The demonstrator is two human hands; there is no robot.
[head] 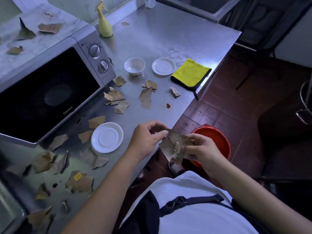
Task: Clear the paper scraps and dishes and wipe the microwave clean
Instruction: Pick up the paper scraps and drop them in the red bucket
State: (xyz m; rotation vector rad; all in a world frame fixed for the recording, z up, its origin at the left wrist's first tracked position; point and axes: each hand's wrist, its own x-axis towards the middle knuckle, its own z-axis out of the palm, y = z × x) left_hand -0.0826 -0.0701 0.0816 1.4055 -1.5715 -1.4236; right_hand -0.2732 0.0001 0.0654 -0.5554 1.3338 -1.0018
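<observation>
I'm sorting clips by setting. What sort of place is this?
Probably a plain work kitchen or pantry: a microwave on a steel counter, white saucers near it, and a tiled floor below.

The person wears a white shirt [202, 222] crossed by a dark strap [204, 200] with a black buckle [177, 202], with black fabric [145, 213] at its eight o'clock.
</observation>
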